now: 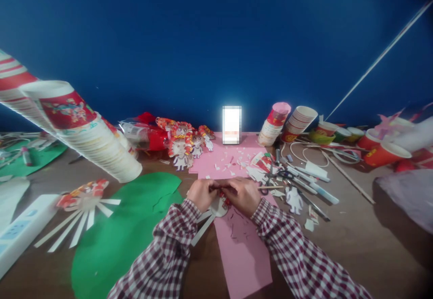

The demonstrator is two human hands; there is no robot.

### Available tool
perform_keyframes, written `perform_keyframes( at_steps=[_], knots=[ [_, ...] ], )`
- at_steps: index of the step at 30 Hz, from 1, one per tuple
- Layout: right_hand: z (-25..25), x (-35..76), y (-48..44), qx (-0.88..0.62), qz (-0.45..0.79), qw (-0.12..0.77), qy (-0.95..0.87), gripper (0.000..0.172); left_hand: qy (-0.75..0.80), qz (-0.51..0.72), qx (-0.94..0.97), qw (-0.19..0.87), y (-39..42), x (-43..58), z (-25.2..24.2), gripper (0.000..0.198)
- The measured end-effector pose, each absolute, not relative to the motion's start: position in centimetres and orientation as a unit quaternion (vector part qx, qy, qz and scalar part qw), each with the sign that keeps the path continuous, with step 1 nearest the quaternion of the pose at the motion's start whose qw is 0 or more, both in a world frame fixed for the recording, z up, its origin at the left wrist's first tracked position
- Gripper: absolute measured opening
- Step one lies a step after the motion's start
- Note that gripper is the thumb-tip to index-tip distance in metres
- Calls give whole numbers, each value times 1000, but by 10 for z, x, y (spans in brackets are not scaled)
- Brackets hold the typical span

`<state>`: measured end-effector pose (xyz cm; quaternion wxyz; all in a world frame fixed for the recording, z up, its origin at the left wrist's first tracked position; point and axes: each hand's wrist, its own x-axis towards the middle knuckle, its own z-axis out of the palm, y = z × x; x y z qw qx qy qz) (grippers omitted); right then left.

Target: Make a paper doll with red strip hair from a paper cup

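Note:
My left hand (204,194) and my right hand (244,195) meet in front of me, fingers closed and thumbs bent in. Beneath them is a paper cup cut into strips (218,209), with its round white base and several pale strips fanning toward the lower left. A thin wooden stick (272,187) juts out to the right from under my right hand. The fingers partly hide the red printed part of the cup, so the exact grip is hard to see. Pink paper (241,249) lies below the hands.
Green paper (125,218) and another cut cup (84,200) lie left, near a leaning cup stack (91,132). Paper figures (182,143) stand behind. Scissors (287,172), pens (324,191) and a white cutout (294,200) lie right. Cup stacks (299,123) stand at back right.

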<state>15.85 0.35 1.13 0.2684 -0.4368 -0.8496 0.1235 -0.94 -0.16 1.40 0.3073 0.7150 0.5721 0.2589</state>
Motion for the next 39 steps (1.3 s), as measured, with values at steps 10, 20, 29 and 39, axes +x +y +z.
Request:
perform_keyframes(
  at_steps=[10, 20, 29, 39],
  knots=[
    [11, 157, 5, -416, 130, 279, -855, 12, 577, 253, 711, 313, -2, -9, 15, 26],
    [12, 158, 7, -408, 128, 290, -856, 9, 578, 258, 713, 301, -3, -7, 13, 25],
    [10, 159, 7, -421, 139, 309, -842, 7, 546, 288, 716, 326, -2, -7, 17, 36],
    [14, 160, 6, -404, 140, 301, -852, 9, 514, 251, 746, 340, -2, -11, 18, 28]
  ],
)
